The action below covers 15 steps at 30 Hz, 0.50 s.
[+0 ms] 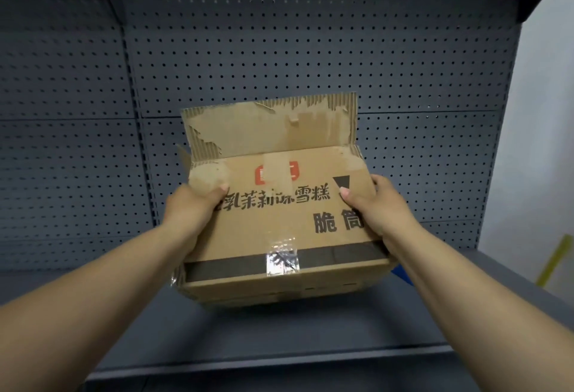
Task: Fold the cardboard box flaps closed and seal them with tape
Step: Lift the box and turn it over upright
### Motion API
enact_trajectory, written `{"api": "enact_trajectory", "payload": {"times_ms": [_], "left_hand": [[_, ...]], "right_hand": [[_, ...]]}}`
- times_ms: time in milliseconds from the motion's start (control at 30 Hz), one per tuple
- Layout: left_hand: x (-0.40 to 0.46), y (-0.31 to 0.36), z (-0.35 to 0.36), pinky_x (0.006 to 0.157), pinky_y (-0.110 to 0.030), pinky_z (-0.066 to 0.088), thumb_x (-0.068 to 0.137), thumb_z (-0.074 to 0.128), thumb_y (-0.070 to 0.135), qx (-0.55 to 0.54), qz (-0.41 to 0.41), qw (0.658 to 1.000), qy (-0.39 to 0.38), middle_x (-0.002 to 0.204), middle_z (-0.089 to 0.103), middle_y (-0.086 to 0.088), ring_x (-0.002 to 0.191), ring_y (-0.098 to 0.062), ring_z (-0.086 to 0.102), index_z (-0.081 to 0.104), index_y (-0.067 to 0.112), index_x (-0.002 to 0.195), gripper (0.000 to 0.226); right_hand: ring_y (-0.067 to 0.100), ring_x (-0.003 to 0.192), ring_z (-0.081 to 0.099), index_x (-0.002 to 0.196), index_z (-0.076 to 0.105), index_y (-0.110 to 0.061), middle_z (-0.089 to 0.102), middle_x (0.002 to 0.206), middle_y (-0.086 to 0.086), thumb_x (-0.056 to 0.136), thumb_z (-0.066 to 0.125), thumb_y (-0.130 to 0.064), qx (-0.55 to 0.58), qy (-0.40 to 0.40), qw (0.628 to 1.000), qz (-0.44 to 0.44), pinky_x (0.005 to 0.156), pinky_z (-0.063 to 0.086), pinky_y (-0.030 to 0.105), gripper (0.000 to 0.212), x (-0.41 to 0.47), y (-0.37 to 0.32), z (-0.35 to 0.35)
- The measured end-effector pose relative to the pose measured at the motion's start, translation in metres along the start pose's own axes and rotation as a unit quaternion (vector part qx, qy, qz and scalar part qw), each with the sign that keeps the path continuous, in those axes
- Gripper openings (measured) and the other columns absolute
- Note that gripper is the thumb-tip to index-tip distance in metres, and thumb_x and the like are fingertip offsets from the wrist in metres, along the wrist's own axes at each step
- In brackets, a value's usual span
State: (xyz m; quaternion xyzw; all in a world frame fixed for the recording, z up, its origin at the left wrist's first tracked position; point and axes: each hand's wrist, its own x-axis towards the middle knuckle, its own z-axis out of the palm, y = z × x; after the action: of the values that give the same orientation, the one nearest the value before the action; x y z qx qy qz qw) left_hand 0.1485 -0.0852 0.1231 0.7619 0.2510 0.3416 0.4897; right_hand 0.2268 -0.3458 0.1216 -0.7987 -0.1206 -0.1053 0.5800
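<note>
A worn brown cardboard box (273, 224) with black printed characters and a red logo is held above a grey shelf. My left hand (189, 208) grips its left side, thumb on the printed face. My right hand (379, 208) grips its right side, thumb next to a black triangle mark. One torn flap (273, 127) stands up at the far edge, its corrugated layer exposed. A smaller flap (184, 155) sticks out at the far left. A strip of clear tape (282, 258) crosses the near edge over a dark band. No tape roll is in view.
The grey metal shelf (279, 335) lies below the box, with a perforated grey back panel (279, 50) behind it. A white wall (543, 127) and a yellow strip (556, 264) show at the right. Something blue (400, 273) peeks out under my right wrist.
</note>
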Motion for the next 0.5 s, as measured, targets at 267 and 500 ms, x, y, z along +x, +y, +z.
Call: {"api": "enact_trajectory", "payload": {"times_ms": [267, 500], "left_hand": [[-0.033, -0.049, -0.017, 0.088, -0.04, 0.048, 0.072, 0.067, 0.057, -0.032, 0.037, 0.999, 0.024, 0.114, 0.055, 0.001, 0.103, -0.02, 0.055, 0.041, 0.016, 0.123, 0.071], [-0.041, -0.081, -0.018, 0.089, -0.036, 0.046, 0.073, 0.076, 0.034, -0.02, 0.073, 0.997, -0.018, 0.116, 0.044, 0.001, 0.104, -0.017, 0.049, 0.03, 0.015, 0.125, 0.072]], "right_hand": [[0.012, 0.1, 0.062, 0.124, 0.048, -0.033, 0.065, 0.105, -0.013, 0.081, 0.067, -0.032, 0.048, -0.019, 0.998, -0.033, 0.088, 0.051, 0.041, 0.047, -0.046, 0.036, 0.026], [0.013, 0.107, 0.056, 0.13, 0.034, -0.025, 0.055, 0.107, -0.014, 0.077, 0.073, -0.013, 0.09, -0.029, 0.995, 0.007, 0.092, 0.05, 0.039, 0.067, -0.068, 0.075, 0.039]]}}
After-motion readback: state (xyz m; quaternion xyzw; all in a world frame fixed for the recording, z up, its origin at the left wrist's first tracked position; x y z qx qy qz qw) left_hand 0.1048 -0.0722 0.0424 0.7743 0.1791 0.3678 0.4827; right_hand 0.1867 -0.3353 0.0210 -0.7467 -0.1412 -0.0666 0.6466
